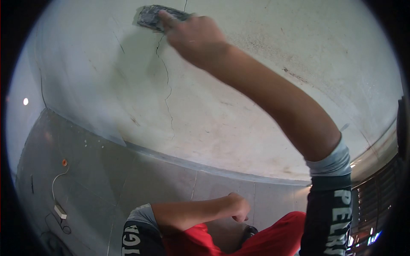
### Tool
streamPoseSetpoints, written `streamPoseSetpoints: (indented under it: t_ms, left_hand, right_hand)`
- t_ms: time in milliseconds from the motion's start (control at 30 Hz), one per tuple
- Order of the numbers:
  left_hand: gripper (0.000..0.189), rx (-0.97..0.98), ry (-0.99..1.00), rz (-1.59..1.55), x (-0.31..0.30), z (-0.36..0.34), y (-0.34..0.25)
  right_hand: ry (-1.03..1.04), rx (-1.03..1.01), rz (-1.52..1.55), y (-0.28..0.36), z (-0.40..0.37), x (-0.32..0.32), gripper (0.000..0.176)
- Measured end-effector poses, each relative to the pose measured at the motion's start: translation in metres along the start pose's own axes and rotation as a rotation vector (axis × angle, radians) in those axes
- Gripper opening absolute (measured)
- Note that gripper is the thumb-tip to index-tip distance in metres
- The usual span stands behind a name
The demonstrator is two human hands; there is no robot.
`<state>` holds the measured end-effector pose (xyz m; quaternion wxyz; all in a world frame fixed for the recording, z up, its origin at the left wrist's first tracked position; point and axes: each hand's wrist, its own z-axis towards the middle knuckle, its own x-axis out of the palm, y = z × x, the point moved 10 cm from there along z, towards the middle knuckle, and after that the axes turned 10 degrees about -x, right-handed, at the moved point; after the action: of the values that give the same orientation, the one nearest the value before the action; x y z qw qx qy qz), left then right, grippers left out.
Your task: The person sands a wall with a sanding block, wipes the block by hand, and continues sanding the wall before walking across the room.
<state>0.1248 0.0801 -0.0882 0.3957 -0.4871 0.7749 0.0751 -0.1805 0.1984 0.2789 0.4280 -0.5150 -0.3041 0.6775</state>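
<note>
**Reaching grip on a dark block (149,18) could slip across the cracked wall (239,115)**

Nearest, the left hand (239,208) is curled in above the red trousers (277,232), near the knees; its fingertips are hidden, so whether it pinches anything I cannot tell. It is well apart from the wall and braces nothing there, so a lurch of the body might find no quick support.

Beyond it, the right arm (273,102) stretches up and across. The right hand (196,37) clasps the block's near end, one finger pressed on its rough, crusted face, leaving the far end beyond the fingers. With the arm so extended, uneven pressure could tip the block, let an edge score the surface or scrape the knuckles.

The block lies against the wall, over the crack (168,81). Dragging there might catch the broken edges and loosen flakes, which could drop toward the lap.

Farther off, a pale cable (53,187) loops on the floor (145,179); a careless step could snag it.
</note>
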Motion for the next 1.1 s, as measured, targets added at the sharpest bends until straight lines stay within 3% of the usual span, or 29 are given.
streamPoseSetpoints:
  t_ms: [100, 167, 300, 333, 367, 467, 633, 800, 967, 1100]
  left_hand:
    - [0.039, 0.01, 0.001, 0.041, 0.003, -0.005, -0.007]
    - [0.048, 0.073, -0.073, 0.029, 0.0, -0.001, -0.016]
    - [0.048, 0.095, -0.08, 0.039, 0.003, -0.005, -0.015]
    - [0.04, 0.059, -0.076, 0.007, 0.001, -0.009, -0.012]
    - [0.031, 0.021, -0.068, -0.025, 0.002, -0.011, -0.007]
    - [0.034, 0.035, -0.052, 0.0, 0.008, -0.006, -0.001]
    - [0.032, 0.012, -0.034, 0.003, 0.011, 0.005, 0.007]
    - [0.032, -0.034, -0.046, -0.051, 0.005, 0.004, 0.002]
    - [0.034, 0.038, -0.085, -0.083, 0.003, 0.004, -0.014]
    - [0.035, 0.042, 0.004, 0.009, 0.021, 0.016, -0.01]
  right_hand:
    - [0.045, 0.049, -0.163, 0.004, -0.005, 0.011, 0.06]
    - [-0.044, 0.028, -0.066, -0.012, -0.063, 0.004, 0.062]
    - [0.092, 0.036, -0.066, -0.053, -0.207, -0.003, 0.064]
    - [0.11, 0.055, -0.068, -0.066, -0.243, -0.006, 0.064]
    - [0.129, 0.077, -0.068, -0.074, -0.266, -0.006, 0.064]
    - [0.085, 0.091, -0.014, -0.078, -0.274, -0.003, 0.059]
    - [-0.001, -0.033, 0.018, -0.049, -0.141, -0.007, 0.059]
    - [0.01, 0.046, -0.085, -0.021, -0.051, 0.009, 0.069]
    - [-0.097, -0.023, -0.102, -0.063, -0.174, 0.0, 0.065]
    - [0.08, -0.007, -0.138, -0.103, -0.309, -0.009, 0.064]
